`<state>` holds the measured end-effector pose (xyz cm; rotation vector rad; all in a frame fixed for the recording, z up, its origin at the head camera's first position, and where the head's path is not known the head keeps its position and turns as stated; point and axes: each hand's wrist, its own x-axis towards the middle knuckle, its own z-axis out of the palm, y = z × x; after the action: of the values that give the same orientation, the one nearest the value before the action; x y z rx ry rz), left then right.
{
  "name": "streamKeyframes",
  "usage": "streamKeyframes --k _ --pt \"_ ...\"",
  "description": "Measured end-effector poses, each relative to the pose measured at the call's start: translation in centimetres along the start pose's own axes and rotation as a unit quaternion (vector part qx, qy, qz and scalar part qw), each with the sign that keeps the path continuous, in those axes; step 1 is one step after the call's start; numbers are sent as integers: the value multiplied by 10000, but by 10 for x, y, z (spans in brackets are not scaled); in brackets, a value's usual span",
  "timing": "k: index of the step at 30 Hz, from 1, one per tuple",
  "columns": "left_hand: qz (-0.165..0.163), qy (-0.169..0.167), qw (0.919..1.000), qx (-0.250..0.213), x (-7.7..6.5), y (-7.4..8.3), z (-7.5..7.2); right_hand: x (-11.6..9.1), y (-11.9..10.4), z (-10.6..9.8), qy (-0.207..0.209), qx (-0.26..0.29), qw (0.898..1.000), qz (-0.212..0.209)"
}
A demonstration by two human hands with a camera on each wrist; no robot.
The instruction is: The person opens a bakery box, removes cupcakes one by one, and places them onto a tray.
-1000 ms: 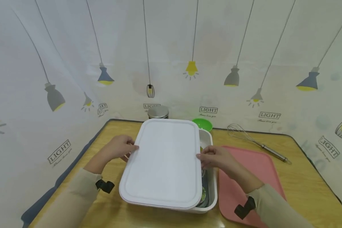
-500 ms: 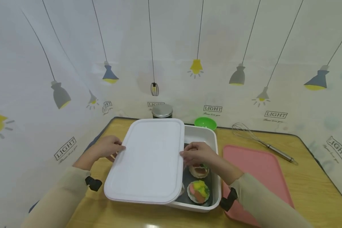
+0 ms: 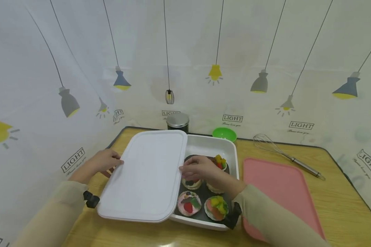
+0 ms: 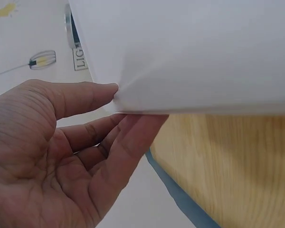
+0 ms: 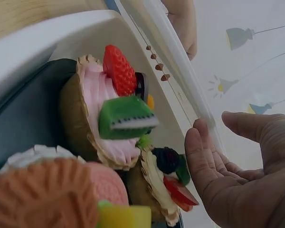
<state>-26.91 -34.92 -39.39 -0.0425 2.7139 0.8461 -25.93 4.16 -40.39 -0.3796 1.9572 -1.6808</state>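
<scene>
A white rectangular lid hangs over the left part of a white container, covering that side. My left hand pinches the lid's left edge, thumb on top and fingers beneath, as the left wrist view shows. At its right edge, my right hand holds the lid above the container; in the right wrist view the fingers lie along the underside and the thumb on the other side. Inside sit several fruit-topped tarts in a dark tray, among them a pink tart and one with yellow pieces.
To the right of the container lies a pink tray, with a whisk behind it. A green bowl and a dark jar with a silver lid stand at the back of the wooden table.
Both hands have moved the lid leftward off the container's right side. More of the tarts and dark tray now show.
</scene>
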Motion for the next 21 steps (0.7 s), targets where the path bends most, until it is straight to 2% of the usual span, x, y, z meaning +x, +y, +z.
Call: streamKeyframes --k 6,11,15,21 --pt "-138 355 9988 323 2 -16 -7 14 3 15 -300 108 9995 46" --pt "-304 448 9978 384 8 -28 -9 25 -3 26 -366 92 9992 92" --pt "-546 545 9958 487 14 -35 -6 33 -6 31 -260 -110 9994 202" --pt "-821 638 9889 1065 18 -39 1 44 -10 37 -314 -450 9984 136"
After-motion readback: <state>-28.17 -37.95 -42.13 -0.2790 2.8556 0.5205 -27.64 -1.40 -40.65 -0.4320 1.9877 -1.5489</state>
